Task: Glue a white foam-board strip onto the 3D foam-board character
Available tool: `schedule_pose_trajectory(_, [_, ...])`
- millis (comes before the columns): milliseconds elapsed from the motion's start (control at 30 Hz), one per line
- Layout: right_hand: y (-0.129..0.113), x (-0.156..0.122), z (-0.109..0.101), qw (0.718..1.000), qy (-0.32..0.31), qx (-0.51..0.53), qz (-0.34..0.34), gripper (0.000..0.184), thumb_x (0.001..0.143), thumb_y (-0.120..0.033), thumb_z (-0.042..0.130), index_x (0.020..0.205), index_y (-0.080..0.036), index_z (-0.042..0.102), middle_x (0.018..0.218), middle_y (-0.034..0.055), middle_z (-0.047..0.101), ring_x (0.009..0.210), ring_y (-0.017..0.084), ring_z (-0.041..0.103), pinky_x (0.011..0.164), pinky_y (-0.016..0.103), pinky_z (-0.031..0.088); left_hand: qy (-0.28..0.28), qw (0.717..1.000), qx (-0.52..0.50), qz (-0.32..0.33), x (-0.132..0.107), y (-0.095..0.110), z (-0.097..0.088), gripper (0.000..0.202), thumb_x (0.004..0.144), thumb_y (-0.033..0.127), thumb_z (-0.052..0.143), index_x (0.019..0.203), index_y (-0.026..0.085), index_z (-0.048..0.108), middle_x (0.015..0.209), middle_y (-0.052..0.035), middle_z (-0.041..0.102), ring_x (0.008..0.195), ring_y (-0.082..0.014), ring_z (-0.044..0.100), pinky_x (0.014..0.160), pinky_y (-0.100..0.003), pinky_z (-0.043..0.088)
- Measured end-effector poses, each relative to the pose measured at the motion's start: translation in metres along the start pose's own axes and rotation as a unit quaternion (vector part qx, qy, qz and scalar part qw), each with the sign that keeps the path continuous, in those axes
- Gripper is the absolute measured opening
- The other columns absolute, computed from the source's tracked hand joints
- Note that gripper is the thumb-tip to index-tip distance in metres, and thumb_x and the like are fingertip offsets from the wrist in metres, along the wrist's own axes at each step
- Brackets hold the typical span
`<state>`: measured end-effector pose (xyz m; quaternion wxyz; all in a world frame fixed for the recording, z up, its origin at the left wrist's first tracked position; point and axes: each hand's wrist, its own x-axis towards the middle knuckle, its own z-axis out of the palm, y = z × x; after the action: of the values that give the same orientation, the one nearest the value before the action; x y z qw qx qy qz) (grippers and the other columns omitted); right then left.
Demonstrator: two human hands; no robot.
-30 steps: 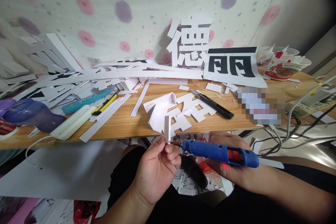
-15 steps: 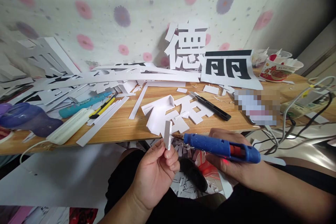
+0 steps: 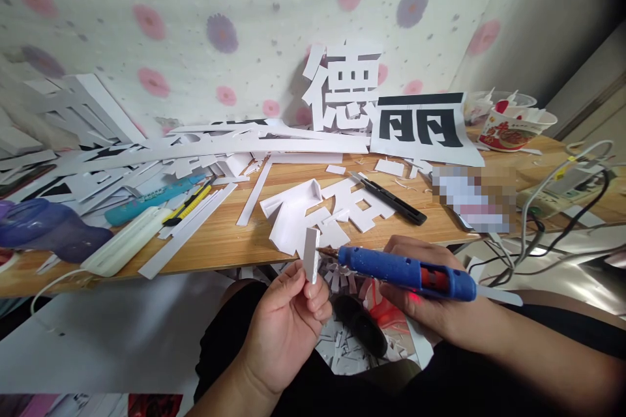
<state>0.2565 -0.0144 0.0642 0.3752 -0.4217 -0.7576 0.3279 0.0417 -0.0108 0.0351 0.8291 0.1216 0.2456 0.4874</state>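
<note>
My left hand [image 3: 288,319] pinches a small upright white foam strip [image 3: 311,253] between thumb and fingers, just in front of the table's near edge. My right hand [image 3: 430,303] grips a blue glue gun [image 3: 405,272] held level, its metal nozzle touching the strip's upper right edge. Behind them on the wooden table [image 3: 220,238] lies a white foam cut-out character [image 3: 323,208] with a raised edge strip.
A black utility knife [image 3: 388,197], a yellow knife [image 3: 190,203], a teal cutter [image 3: 151,199] and long white strips litter the table. White cut-out characters and a printed black character sheet [image 3: 423,124] lean at the back. A red-patterned bowl [image 3: 513,127] and cables [image 3: 552,221] sit right.
The glue gun nozzle has travelled up the strip's edge from near its bottom to near its top. Both hands stay roughly in place; the view shifted slightly.
</note>
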Motion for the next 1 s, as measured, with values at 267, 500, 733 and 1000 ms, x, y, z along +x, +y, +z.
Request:
schedule_pose_trajectory(267, [-0.0004, -0.0006, 0.0006, 1.0, -0.005, -0.001, -0.013, 0.017, 0.084, -0.022, 0.055, 0.068, -0.022, 0.05, 0.067, 0.0002, 0.054, 0.063, 0.014, 0.053, 0.057, 0.029, 0.043, -0.002, 1.0, -0.006, 0.002, -0.0008, -0.0001, -0.0009, 0.017, 0.079, 0.013, 0.063, 0.065, 0.014, 0.053, 0.059, 0.0011, 0.047, 0.053, -0.0075, 0.042, 0.052, -0.018, 0.036])
schedule_pose_trajectory(500, [-0.0032, -0.0004, 0.0002, 0.999, -0.011, -0.026, -0.021, 0.017, 0.085, -0.022, 0.053, 0.068, -0.021, 0.05, 0.065, 0.0003, 0.053, 0.061, 0.013, 0.054, 0.054, 0.027, 0.043, -0.004, 1.0, -0.003, 0.005, -0.0011, -0.0008, -0.0014, 0.016, 0.08, 0.013, 0.062, 0.066, 0.014, 0.054, 0.059, 0.0011, 0.047, 0.053, -0.0074, 0.043, 0.051, -0.018, 0.035])
schedule_pose_trajectory(733, [-0.0003, -0.0009, -0.0014, 0.999, 0.011, -0.04, -0.018, 0.02, 0.084, -0.022, 0.054, 0.065, -0.021, 0.047, 0.064, -0.0006, 0.051, 0.06, 0.013, 0.052, 0.055, 0.027, 0.041, -0.004, 1.0, 0.002, 0.0, -0.0021, -0.0019, -0.001, 0.015, 0.077, 0.011, 0.063, 0.065, 0.014, 0.054, 0.059, 0.0007, 0.048, 0.053, -0.0078, 0.043, 0.051, -0.019, 0.035])
schedule_pose_trajectory(1000, [0.0015, -0.0028, -0.0034, 0.999, 0.022, -0.036, 0.002, 0.022, 0.085, -0.025, 0.053, 0.064, -0.021, 0.047, 0.064, 0.0002, 0.051, 0.06, 0.014, 0.052, 0.055, 0.028, 0.041, -0.013, 1.0, 0.008, -0.01, -0.0016, -0.0023, -0.0021, 0.016, 0.074, 0.012, 0.067, 0.064, 0.014, 0.054, 0.057, 0.0016, 0.048, 0.052, -0.0075, 0.043, 0.05, -0.019, 0.034])
